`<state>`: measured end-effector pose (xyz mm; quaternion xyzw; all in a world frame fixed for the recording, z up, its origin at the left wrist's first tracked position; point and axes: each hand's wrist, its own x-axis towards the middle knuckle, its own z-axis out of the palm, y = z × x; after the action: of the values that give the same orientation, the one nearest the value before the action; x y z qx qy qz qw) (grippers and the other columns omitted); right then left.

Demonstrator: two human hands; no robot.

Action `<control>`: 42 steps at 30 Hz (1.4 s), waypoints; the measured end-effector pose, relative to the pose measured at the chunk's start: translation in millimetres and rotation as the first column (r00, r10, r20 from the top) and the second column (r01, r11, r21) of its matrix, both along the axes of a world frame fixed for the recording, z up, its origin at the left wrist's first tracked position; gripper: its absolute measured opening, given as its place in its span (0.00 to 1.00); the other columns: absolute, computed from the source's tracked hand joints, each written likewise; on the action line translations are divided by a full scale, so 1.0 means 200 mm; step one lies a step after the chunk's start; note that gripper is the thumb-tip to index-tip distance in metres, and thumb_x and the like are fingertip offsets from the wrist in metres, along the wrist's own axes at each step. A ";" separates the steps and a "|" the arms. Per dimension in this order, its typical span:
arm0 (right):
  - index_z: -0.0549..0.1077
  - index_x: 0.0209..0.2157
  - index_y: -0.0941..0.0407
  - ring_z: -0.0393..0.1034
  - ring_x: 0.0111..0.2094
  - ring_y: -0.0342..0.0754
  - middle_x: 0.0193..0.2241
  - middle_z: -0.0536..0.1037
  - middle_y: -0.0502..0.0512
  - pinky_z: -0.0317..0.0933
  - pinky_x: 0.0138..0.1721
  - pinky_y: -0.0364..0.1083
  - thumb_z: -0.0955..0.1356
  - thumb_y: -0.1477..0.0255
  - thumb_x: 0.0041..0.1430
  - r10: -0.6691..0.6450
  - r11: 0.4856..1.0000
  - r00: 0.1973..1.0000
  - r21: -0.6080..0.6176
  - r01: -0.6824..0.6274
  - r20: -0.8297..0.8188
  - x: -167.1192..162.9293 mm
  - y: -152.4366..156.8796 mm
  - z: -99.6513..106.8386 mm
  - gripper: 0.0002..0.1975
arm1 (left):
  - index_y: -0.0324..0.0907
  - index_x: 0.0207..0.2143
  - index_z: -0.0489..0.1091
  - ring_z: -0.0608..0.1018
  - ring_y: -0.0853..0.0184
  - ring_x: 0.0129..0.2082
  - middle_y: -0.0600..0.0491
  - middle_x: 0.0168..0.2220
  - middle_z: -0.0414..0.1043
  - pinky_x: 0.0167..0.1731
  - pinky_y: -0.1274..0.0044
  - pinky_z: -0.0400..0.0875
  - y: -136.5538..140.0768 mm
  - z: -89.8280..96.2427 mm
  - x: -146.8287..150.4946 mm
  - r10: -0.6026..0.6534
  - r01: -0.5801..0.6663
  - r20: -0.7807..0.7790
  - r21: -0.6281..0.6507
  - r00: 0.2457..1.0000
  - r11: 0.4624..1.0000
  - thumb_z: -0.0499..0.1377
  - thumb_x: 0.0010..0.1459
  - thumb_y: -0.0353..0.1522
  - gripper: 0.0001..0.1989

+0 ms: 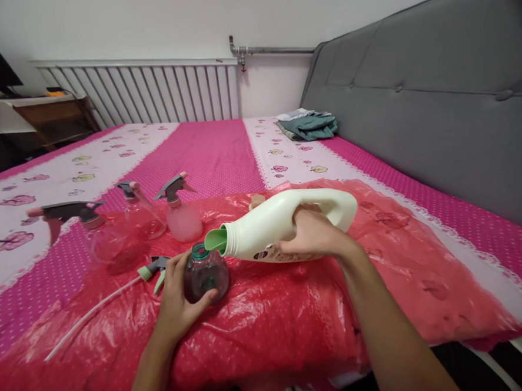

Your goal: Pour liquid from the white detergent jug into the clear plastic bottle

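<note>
My left hand [181,300] is wrapped round a clear spray bottle [209,280] with a green neck and no head on it. In my right hand [313,233] is a cream detergent jug [263,225], gripped by its handle and tilted almost flat. Its green spout [216,239] hangs just above the mouth of the bottle; I cannot make out any liquid flowing. To the left of the bottle lies a green and grey spray head [153,270] with a long white tube.
Several pink-and-grey spray bottles stand at the left, one holding cloudy liquid [185,222]. A tan cap [256,201] sits behind the jug. Red plastic sheeting [269,336] covers the near bed. Folded clothes [307,125] lie by the grey headboard [425,61].
</note>
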<state>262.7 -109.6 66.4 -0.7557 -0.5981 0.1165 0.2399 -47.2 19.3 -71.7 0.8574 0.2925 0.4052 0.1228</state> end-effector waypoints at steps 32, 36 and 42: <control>0.74 0.51 0.58 0.73 0.49 0.62 0.47 0.79 0.61 0.68 0.49 0.56 0.76 0.62 0.48 0.037 0.999 0.999 -0.022 -0.037 0.003 0.01 -0.01 0.01 0.29 | 0.48 0.68 0.59 0.75 0.48 0.55 0.44 0.57 0.65 0.57 0.53 0.74 0.00 0.00 -0.01 0.003 -0.003 -0.006 -0.011 1.000 1.000 0.64 0.62 0.50 0.38; 0.73 0.51 0.60 0.73 0.49 0.64 0.47 0.79 0.64 0.67 0.49 0.58 0.76 0.60 0.49 0.013 1.000 1.000 -0.026 -0.013 0.015 0.01 -0.01 0.01 0.30 | 0.47 0.67 0.60 0.75 0.47 0.55 0.44 0.57 0.66 0.57 0.53 0.74 -0.01 0.01 0.00 0.018 -0.018 0.006 -0.040 1.000 0.999 0.66 0.60 0.50 0.38; 0.73 0.50 0.58 0.73 0.47 0.62 0.45 0.78 0.62 0.67 0.46 0.55 0.75 0.63 0.48 0.027 1.000 1.000 -0.015 -0.027 0.008 0.00 -0.01 0.01 0.28 | 0.48 0.67 0.60 0.76 0.48 0.55 0.44 0.57 0.66 0.57 0.54 0.75 -0.01 0.01 0.00 0.013 -0.012 0.012 -0.044 1.000 0.999 0.66 0.59 0.49 0.38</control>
<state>263.5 -111.6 67.8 -0.7500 -0.6082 0.1210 0.2302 -46.9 17.7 -70.3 0.8501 0.3062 0.4046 0.1410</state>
